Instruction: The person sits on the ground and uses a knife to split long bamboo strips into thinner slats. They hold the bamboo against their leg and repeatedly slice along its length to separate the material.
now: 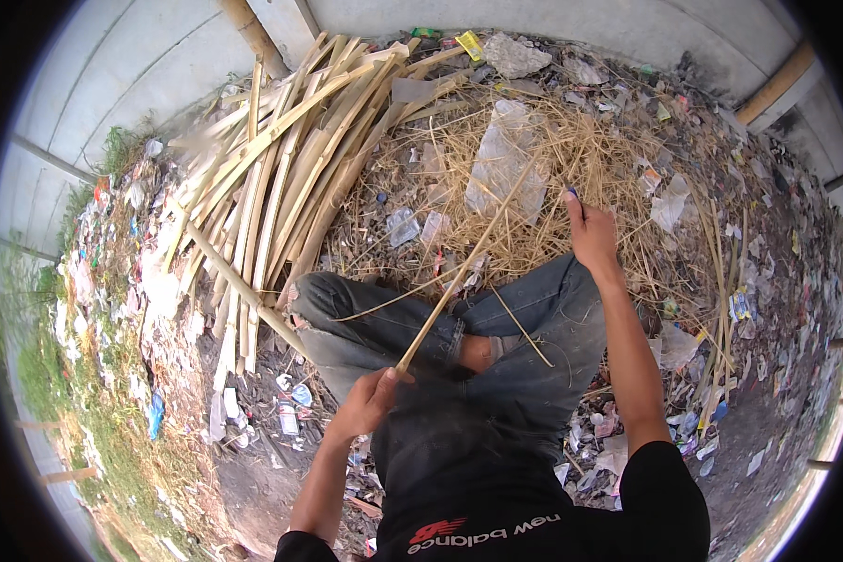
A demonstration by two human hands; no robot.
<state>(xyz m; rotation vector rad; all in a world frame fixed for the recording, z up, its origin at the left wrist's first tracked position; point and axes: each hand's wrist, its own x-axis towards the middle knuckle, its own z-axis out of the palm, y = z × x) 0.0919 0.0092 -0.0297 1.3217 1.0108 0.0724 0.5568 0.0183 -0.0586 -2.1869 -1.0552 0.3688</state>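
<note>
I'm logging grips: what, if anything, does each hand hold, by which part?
Left hand: tan strip, by its near end. Right hand: dark object, mostly hidden; held part unclear.

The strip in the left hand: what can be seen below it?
Below the strip are the jeans, then shavings and, near its tip, a pale sheet. Whatever the shavings cover cannot be seen.

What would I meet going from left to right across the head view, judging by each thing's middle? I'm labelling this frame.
Blue scrap → pile of split strips → left hand → thin held strip → right hand → white plastic scrap → yellow packet.
</note>
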